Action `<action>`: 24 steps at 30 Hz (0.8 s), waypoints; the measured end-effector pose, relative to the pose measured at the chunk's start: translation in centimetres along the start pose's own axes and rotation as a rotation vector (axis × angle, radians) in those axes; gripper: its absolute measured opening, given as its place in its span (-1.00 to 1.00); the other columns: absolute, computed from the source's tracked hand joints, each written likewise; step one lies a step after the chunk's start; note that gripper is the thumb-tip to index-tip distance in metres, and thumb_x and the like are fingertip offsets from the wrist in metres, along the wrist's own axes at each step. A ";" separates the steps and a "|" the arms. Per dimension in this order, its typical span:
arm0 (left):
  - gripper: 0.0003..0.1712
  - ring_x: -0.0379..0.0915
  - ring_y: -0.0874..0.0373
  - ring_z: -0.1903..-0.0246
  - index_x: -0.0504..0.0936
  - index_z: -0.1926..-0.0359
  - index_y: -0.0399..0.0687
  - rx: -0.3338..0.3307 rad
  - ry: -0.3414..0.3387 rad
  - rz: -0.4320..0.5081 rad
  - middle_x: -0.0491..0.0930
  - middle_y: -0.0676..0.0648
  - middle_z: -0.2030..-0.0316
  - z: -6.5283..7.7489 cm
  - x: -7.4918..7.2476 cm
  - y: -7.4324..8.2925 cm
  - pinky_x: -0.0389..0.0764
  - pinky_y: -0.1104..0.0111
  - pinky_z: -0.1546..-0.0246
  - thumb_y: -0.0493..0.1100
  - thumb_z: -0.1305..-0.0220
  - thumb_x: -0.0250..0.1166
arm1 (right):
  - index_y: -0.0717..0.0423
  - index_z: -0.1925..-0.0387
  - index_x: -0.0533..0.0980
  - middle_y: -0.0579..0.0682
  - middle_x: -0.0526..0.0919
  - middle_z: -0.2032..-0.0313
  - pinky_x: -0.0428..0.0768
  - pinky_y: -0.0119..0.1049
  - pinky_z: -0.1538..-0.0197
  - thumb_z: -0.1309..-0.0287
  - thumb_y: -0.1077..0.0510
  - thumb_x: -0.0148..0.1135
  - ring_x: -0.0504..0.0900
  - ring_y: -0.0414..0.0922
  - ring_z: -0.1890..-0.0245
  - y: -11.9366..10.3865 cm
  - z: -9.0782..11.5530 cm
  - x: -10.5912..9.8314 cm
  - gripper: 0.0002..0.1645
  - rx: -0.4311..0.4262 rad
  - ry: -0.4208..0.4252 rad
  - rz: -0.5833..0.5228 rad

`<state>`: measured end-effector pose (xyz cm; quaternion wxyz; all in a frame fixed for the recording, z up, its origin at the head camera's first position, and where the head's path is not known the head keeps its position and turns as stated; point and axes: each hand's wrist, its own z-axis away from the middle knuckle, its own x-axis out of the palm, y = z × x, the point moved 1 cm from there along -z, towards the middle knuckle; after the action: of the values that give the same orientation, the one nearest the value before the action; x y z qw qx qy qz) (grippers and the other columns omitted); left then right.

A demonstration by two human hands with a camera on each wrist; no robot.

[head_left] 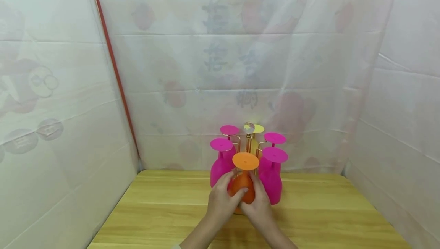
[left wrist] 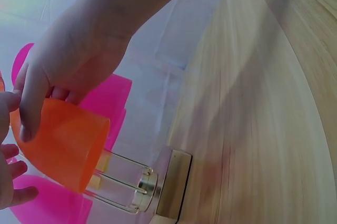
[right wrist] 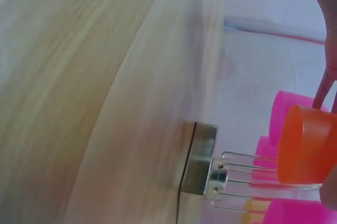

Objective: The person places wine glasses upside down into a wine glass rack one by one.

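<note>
An orange goblet (head_left: 242,188) hangs upside down, its round foot uppermost, at the front of a gold wire goblet rack (left wrist: 145,187). My left hand (head_left: 221,199) grips its bowl from the left, the thumb across the front. From the right, my right hand (head_left: 258,203) holds the same bowl, with fingers along its side near the stem. In the left wrist view the bowl's open rim faces the rack's square base. Pink goblets (head_left: 273,180) hang on both sides of the hands, and a yellow goblet (head_left: 257,128) hangs behind, mostly hidden.
The rack's clear faceted knob (head_left: 249,128) rises in the middle, and its square gold base (right wrist: 200,158) stands on the wood-grain table (head_left: 165,203). Pale printed sheets (head_left: 192,65) enclose the table at the back and sides. A red strip (head_left: 113,62) runs down the left corner.
</note>
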<state>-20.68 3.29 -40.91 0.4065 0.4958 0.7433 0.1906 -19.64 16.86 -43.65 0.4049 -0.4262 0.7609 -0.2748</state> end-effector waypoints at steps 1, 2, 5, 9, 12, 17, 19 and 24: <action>-0.35 0.54 0.11 -0.12 0.51 -0.25 0.02 0.003 0.007 -0.008 0.58 0.06 -0.14 0.0 -0.2 0.0 0.66 0.24 0.01 0.04 -0.15 0.45 | -0.25 -0.52 0.04 -0.03 0.29 -0.40 0.58 -0.02 -0.14 0.10 0.26 0.54 0.46 0.02 -0.26 -0.1 0.0 -0.1 0.24 -0.029 0.005 0.011; -0.34 0.54 0.10 -0.13 0.51 -0.25 0.00 0.009 0.014 -0.019 0.58 0.04 -0.14 0.1 -0.5 0.0 0.65 0.22 0.00 0.05 -0.15 0.45 | -0.25 -0.52 0.04 -0.04 0.29 -0.40 0.58 -0.03 -0.14 0.09 0.26 0.54 0.46 0.01 -0.26 -0.2 0.0 -0.2 0.24 -0.058 0.009 0.022; -0.35 0.54 0.09 -0.12 0.53 -0.23 -0.03 0.039 0.036 -0.058 0.59 0.02 -0.13 0.3 -1.2 -0.1 0.64 0.19 -0.02 0.05 -0.14 0.46 | -0.19 -0.52 0.07 -0.04 0.32 -0.40 0.58 -0.05 -0.13 0.09 0.24 0.55 0.45 -0.02 -0.28 -0.4 0.1 -0.5 0.21 -0.155 0.021 0.046; -0.37 0.55 0.10 -0.12 0.56 -0.17 -0.03 0.100 0.090 -0.128 0.61 0.05 -0.09 0.7 -2.4 -0.6 0.64 0.20 -0.02 0.05 -0.09 0.49 | -0.06 -0.50 0.12 0.00 0.36 -0.37 0.58 -0.27 -0.10 0.12 0.23 0.58 0.44 -0.02 -0.28 -0.7 0.5 -1.6 0.19 -0.287 0.035 0.078; -0.38 0.55 0.11 -0.13 0.58 -0.14 -0.02 0.139 0.124 -0.169 0.62 0.06 -0.09 0.8 -3.5 -1.2 0.64 0.20 -0.03 0.09 -0.08 0.48 | 0.04 -0.48 0.16 0.02 0.38 -0.36 0.49 -0.48 -0.13 0.11 0.19 0.58 0.43 -0.03 -0.29 -0.6 0.8 -2.9 0.15 -0.355 0.037 0.141; -0.37 0.55 0.12 -0.11 0.58 -0.15 0.01 0.164 0.144 -0.231 0.63 0.07 -0.08 0.8 -5.6 -3.0 0.64 0.17 -0.03 0.15 -0.11 0.44 | 0.22 -0.36 0.31 0.07 0.50 -0.24 0.35 -0.58 -0.26 -0.01 0.13 0.50 0.46 -0.10 -0.25 0.7 1.5 -5.3 -0.10 -0.541 0.052 0.206; -0.37 0.55 0.11 -0.11 0.57 -0.17 0.01 0.165 0.147 -0.263 0.63 0.06 -0.09 0.8 -6.4 -3.7 0.63 0.14 -0.04 0.15 -0.13 0.44 | 0.27 -0.29 0.39 0.08 0.55 -0.16 0.29 -0.61 -0.30 -0.13 0.07 0.41 0.48 -0.11 -0.18 1.6 1.6 -6.4 -0.26 -0.624 0.052 0.214; -0.34 0.52 -0.03 -0.15 0.52 -0.24 -0.05 0.182 0.108 -0.394 0.59 -0.07 -0.16 0.3 -7.8 -5.4 0.58 -0.03 -0.07 0.17 -0.22 0.35 | 0.23 -0.04 0.58 0.00 0.66 0.08 0.31 -0.61 -0.22 -0.33 -0.13 0.16 0.52 -0.13 0.06 4.4 1.1 -9.3 -0.47 -0.739 0.094 0.294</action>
<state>-22.24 -6.08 -41.52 0.3493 0.3647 0.8606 0.0657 -17.68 26.99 -44.07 0.2240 -0.4167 0.8790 0.0588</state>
